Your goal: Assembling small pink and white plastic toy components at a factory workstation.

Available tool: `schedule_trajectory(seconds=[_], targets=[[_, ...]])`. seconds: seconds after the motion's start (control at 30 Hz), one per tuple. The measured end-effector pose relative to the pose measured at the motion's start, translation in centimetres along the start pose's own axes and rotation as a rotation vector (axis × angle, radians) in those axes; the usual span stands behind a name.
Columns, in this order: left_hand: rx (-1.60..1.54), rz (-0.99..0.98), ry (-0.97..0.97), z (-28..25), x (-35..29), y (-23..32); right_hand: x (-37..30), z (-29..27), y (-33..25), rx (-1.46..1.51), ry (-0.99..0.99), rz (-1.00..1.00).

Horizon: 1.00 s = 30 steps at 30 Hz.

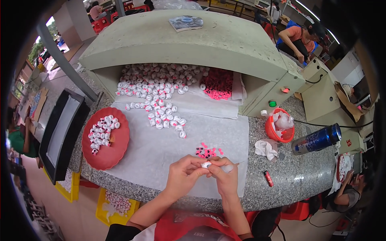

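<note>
Above the near part of the white paper sheet (136,160), my two hands meet around a small white rounded piece (206,165). My left hand (181,173) pinches it from the left with thumb and fingers. From the other side my right hand (226,178) grips it too. A thin pointed thing (240,163) and something whitish stick out by my right fingers; their kind I cannot make out. Just beyond my hands lie loose small pink pieces (208,152), some dark. Farther off, many similar white pieces with pink bits (161,116) spread over the paper.
A large pale-green metal housing (181,44) arches over more white pieces and a pink heap (219,86). Left stand a red scalloped plate (92,156) and black tray (52,156). Right are a red basket (279,136), crumpled tissue (265,149), blue bottle (315,139) and red tube (268,178).
</note>
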State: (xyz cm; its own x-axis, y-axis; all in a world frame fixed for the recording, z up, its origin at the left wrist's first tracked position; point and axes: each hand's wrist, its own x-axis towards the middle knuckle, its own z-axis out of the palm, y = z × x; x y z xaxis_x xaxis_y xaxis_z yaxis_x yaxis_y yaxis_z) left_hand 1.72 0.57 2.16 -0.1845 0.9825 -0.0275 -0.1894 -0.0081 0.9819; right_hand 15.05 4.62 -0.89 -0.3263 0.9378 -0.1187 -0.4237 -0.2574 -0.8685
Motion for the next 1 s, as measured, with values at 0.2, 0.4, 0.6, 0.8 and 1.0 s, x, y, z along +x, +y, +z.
schedule_trajectory(seconds=[0.2,0.4,0.6,0.8,1.0], targets=[[0.480,0.165,0.548,-12.0,1.0,-0.9,1.2,1.1,3.1,-0.407,0.074,-0.062],[-0.073,0.776,0.029,-4.7,-0.3,10.8,1.8,0.5,0.3,-0.341,0.193,0.069],[-0.500,0.685,-0.414,-0.1,-0.8,16.9,-0.5,0.6,-0.7,-0.395,0.149,0.001],[-0.651,0.651,-0.599,2.4,-0.3,17.4,0.0,0.3,-1.6,-0.349,0.143,-0.001],[-0.835,0.592,-0.778,4.1,-0.6,17.1,-0.6,0.4,-2.1,-0.345,0.117,-0.016]])
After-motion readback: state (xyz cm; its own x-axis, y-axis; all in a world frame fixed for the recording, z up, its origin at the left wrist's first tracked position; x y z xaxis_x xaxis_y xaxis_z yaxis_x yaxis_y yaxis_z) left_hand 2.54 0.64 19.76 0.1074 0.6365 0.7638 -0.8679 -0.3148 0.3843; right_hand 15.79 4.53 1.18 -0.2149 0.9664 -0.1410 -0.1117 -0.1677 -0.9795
